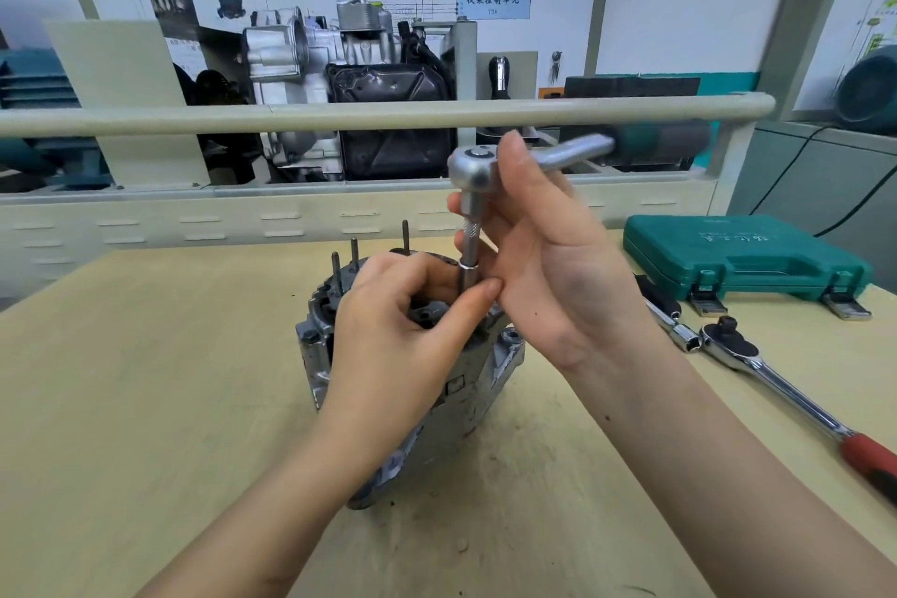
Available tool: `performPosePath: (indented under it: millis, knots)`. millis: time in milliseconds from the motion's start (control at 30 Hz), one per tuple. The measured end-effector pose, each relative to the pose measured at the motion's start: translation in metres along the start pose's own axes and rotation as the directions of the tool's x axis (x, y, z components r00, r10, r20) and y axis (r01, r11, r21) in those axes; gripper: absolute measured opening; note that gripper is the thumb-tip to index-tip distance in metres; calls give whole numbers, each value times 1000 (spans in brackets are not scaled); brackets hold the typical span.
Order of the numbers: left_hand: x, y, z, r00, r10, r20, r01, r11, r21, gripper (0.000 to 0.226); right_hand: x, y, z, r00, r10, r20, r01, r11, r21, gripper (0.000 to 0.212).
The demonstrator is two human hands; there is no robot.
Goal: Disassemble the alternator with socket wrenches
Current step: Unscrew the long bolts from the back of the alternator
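The grey metal alternator (pixel 490 369) stands on the wooden table, with thin studs (pixel 404 233) sticking up from its top. A silver ratchet wrench (pixel 473 168) with a dark green handle stands upright on it through a long extension and socket (pixel 470 257). My right hand (pixel 548 267) wraps the ratchet head and extension, thumb over the head. My left hand (pixel 403 321) rests on the alternator's top, its fingers pinching the socket's lower end. The bolt under the socket is hidden.
A closed green tool case (pixel 742 257) lies at the right rear of the table (pixel 145 403). A second ratchet with a red handle (pixel 776 384) and a loose socket (pixel 684 335) lie right of the alternator. A beige rail (pixel 242 117) and an engine display stand behind.
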State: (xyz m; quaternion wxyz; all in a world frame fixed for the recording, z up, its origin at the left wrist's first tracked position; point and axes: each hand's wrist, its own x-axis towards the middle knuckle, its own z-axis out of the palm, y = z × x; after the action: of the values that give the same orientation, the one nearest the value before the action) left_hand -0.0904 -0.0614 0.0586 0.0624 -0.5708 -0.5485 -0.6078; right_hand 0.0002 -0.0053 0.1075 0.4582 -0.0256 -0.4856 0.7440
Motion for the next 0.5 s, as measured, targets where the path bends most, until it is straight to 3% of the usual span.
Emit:
performPosePath:
  millis: [267,400,500]
  knots:
    - [0,-1,-1,999,-13,39,14,1000,-26,19,2,0,0,999,34,10,-34,999,-23,41]
    - [-1,-2,-3,996,19,92,-17,1000,-14,3,4,-1,-2,998,63,23,-61,996,-61,32]
    - [0,-2,-3,997,31,71,-31,999,6,13,3,-1,-2,998,57,30,-56,998,-41,32]
